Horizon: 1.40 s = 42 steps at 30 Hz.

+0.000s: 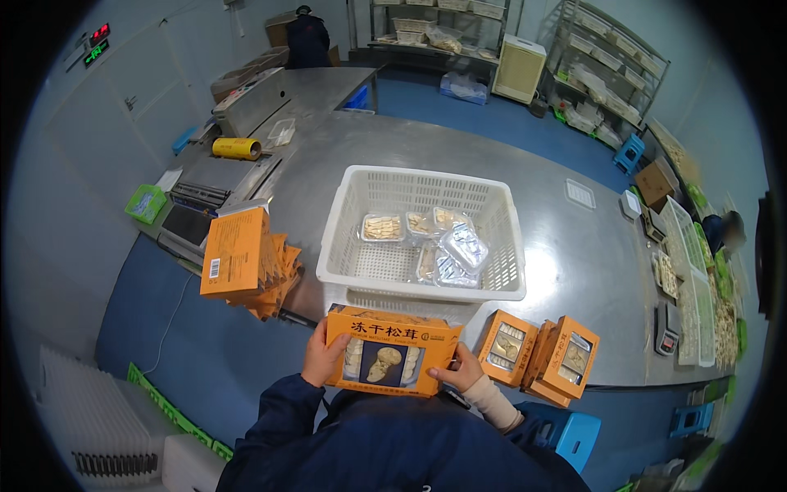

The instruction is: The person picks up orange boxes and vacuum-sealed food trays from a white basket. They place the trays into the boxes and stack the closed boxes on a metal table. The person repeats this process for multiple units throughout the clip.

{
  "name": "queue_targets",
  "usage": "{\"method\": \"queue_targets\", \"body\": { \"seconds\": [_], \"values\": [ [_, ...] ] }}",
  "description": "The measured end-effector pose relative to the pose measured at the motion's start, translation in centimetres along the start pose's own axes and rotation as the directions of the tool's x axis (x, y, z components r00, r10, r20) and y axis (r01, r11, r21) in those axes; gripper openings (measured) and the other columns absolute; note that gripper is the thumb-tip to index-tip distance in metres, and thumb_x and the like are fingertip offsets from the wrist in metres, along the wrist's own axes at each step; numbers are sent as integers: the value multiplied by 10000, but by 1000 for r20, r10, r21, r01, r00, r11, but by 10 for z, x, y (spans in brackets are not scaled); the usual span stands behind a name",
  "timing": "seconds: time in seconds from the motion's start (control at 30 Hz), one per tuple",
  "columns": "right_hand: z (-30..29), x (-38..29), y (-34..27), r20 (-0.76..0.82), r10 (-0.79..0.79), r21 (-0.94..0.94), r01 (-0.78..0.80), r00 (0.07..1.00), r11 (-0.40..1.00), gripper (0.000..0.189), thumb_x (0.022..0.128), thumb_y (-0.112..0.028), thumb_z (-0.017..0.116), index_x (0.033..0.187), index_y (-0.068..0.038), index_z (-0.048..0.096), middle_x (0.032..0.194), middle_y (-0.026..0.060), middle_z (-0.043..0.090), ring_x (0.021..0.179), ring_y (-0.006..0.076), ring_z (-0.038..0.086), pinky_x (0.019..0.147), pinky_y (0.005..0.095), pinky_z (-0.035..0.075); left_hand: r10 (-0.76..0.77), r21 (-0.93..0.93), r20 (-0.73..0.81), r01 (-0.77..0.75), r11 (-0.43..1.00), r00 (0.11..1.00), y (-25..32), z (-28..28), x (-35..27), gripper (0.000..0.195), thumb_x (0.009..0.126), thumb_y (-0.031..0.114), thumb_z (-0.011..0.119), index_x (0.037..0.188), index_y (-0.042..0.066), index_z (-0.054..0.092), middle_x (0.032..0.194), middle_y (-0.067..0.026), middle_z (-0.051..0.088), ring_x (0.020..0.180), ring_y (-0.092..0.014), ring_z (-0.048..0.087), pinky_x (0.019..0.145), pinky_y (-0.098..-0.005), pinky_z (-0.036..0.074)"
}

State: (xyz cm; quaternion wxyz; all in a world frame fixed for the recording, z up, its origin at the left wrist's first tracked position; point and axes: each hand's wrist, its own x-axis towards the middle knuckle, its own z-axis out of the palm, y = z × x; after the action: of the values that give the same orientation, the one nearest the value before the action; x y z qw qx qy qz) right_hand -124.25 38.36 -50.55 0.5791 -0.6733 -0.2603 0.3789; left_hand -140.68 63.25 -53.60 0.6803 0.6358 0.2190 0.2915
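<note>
An orange printed carton (393, 317) of dried matsutake is held level in front of my body. Through its front window, pale slices show on both sides of a dark panel with a mushroom picture. My left hand (323, 355) grips the carton's left end, thumb on the front. At the right end my right hand (462, 369) presses its thumb near the lower corner, beside what looks like a loose flap. Just beyond stands a white perforated plastic basket (424, 294). Inside it lie several clear-wrapped trays of slices (382, 228), some turned bottom up.
Orange cartons (237, 255) are stacked at the left table edge; windowed cartons (569, 357) lie at the right. The steel table (430, 138) also bears a sealing machine (246, 104), a yellow film roll (236, 148) and scales (666, 329). A blue stool (578, 436) stands below. Two people work farther off.
</note>
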Motion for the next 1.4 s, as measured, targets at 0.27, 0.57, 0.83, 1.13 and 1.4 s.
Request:
{"method": "queue_targets", "body": {
  "seconds": [0.27, 0.57, 0.83, 1.13, 1.4],
  "values": [
    [-11, 3, 5, 66, -16, 270, -3, 998, 963, 418, 827, -182, 644, 1133, 17, 441, 957, 67, 589, 801, 122, 573, 714, 250, 477, -45, -254, -9, 41, 966, 999, -9, 1, 3, 393, 870, 228, 599, 1163, -2, 472, 1045, -52, 571, 927, -127, 535, 813, -271, 432],
    [-11, 0, 4, 273, 14, 531, -163, 962, 832, 357, 874, -146, 566, 1204, -25, 499, 1053, 49, 600, 894, 112, 581, 766, 241, 479, -189, -298, 53, 196, 934, 981, -30, -7, 7, 381, 914, 284, 525, 1147, -13, 476, 1066, -65, 570, 929, -137, 546, 807, -265, 439],
    [-2, 3, -16, 252, -193, 169, 153, 948, 974, 376, 867, -141, 572, 1220, -39, 492, 1147, 84, 575, 1023, 178, 555, 857, 291, 453, -260, -262, 128, 285, 922, 957, -11, -1, 5, 370, 936, 312, 473, 1126, -5, 496, 1040, -65, 584, 895, -132, 570, 775, -268, 460],
    [-9, 13, 1, 376, -386, -108, 454, 842, 885, 324, 862, -176, 533, 1139, -7, 532, 1118, 183, 580, 1007, 314, 561, 844, 355, 456, -299, -222, 159, 329, 918, 941, -13, -6, 4, 408, 930, 372, 469, 1104, 5, 513, 1032, -67, 582, 886, -135, 561, 771, -270, 447],
    [-7, 11, 2, 360, -332, -369, 460, 872, 808, 338, 826, -174, 581, 1118, -9, 548, 1101, 186, 590, 942, 302, 597, 765, 346, 489, -305, -244, 149, 334, 910, 941, -6, 0, 6, 404, 937, 351, 446, 1114, -10, 476, 1009, -88, 585, 863, -153, 586, 743, -283, 480]
  ]
}}
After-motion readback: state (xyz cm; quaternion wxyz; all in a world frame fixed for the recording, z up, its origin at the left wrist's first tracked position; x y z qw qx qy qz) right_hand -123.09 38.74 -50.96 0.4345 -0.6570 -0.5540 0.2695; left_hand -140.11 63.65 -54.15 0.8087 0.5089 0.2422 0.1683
